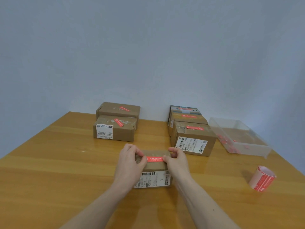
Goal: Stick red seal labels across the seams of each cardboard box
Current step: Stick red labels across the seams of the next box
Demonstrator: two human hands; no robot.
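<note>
The left hand (132, 160) and the right hand (175, 160) each pinch one end of a red label (154, 159) between thumb and fingertips, holding it flat across the top of a small cardboard box (154, 167) on the wooden table (57, 162). Beyond the pinched label, two labelled boxes (115, 128) stand to the far left and a stack of boxes (192, 138) to the far right. Right of the grip lie a clear plastic tray (242, 138) and, nearer, a roll of labels (262, 178).
</note>
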